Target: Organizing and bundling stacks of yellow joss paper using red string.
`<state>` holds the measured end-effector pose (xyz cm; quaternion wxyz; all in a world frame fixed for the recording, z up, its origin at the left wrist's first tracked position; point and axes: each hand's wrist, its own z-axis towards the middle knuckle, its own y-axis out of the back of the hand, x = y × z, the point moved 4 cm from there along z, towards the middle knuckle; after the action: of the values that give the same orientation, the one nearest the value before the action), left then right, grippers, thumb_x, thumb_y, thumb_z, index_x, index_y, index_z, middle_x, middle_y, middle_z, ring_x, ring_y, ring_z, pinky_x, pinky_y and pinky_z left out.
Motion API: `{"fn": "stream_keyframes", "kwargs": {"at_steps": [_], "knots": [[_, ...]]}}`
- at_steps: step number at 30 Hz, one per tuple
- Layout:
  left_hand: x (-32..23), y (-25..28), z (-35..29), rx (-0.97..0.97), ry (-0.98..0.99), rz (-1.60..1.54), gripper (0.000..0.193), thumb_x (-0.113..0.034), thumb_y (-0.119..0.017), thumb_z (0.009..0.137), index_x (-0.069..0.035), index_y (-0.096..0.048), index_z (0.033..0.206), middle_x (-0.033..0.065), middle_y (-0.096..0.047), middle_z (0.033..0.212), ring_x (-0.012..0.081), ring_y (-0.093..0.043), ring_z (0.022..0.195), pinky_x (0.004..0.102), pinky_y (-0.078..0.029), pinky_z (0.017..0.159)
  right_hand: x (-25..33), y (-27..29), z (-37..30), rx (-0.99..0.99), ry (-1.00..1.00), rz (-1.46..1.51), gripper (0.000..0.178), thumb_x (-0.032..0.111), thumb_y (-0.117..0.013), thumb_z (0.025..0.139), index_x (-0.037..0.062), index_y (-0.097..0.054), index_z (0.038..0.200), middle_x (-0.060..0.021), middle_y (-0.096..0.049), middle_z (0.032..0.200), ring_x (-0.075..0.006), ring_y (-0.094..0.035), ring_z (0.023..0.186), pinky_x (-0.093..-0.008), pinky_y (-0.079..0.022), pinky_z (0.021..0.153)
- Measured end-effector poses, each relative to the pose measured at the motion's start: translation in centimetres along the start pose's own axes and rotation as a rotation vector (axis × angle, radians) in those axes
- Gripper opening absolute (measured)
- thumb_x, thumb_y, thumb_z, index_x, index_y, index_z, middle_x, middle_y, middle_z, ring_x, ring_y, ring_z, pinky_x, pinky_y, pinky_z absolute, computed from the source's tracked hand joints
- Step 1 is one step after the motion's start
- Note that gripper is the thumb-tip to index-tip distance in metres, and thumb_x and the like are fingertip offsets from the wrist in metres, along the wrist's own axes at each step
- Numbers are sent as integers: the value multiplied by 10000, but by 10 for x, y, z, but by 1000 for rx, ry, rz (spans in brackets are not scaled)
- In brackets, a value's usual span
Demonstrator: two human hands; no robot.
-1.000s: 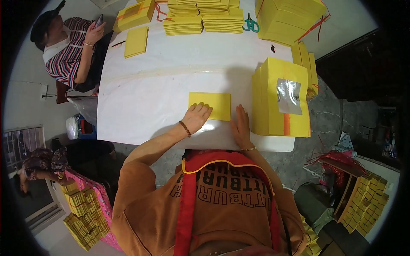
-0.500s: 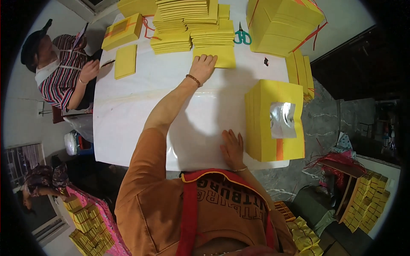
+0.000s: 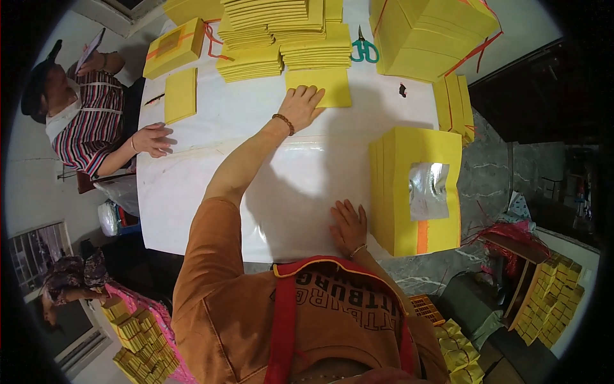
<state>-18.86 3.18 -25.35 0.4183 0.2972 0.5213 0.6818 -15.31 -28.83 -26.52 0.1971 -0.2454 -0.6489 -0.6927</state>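
My left hand (image 3: pixel 302 109) reaches to the far side of the white table. Its fingers lie over the near left part of a flat yellow paper packet (image 3: pixel 335 88), close together and a little bent; the thumb is hidden. Beyond that packet stand stacks of folded yellow paper packets (image 3: pixel 272 25). Close to my body, my right hand (image 3: pixel 349 225) rests palm down on the white table cover (image 3: pixel 192 205), fingers stretched out and holding nothing. Just right of it stands a thick yellow paper block (image 3: pixel 395 211) with a silvery patch and an orange strip.
Green-handled scissors (image 3: pixel 364 51) lie right of the stacks, near a big yellow bundle (image 3: pixel 435 38) tied with red string. At left, a co-worker's hand (image 3: pixel 152 139) rests on the table by a yellow packet (image 3: pixel 181 96), a pen (image 3: pixel 154 100) and a yellow box (image 3: pixel 174 48).
The view has shifted slightly. My hands keep their places on the packet and the table. The co-worker's hand has come down onto the table, and a pen now lies by the left packet.
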Motion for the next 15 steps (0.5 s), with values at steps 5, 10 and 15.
{"fn": "stream_keyframes", "kwargs": {"at_steps": [5,10,15], "knots": [[11,-5,4,50,-77,11,439,-315,-530,868,-90,-474,1241,77,-495,1128,250,-462,1002,388,-378,806,-3,0,-1,1,-19,9,396,244,-521,831,95,-526,1197,-82,-438,1335,-253,-341,1289,-486,-149,1073],[10,-7,4,31,-82,7,437,-308,-535,867,-93,-475,1242,80,-499,1124,255,-461,1004,388,-378,814,0,5,2,-4,4,-15,370,266,-534,836,90,-542,1162,-79,-448,1323,-253,-350,1281,-488,-170,1068],[8,-2,6,61,-48,-15,441,-309,-533,868,-91,-470,1247,84,-499,1127,260,-461,1004,392,-377,822,1,6,-1,-36,18,-14,360,268,-535,840,88,-548,1151,-76,-456,1315,-252,-355,1277,-485,-171,1068]]}}
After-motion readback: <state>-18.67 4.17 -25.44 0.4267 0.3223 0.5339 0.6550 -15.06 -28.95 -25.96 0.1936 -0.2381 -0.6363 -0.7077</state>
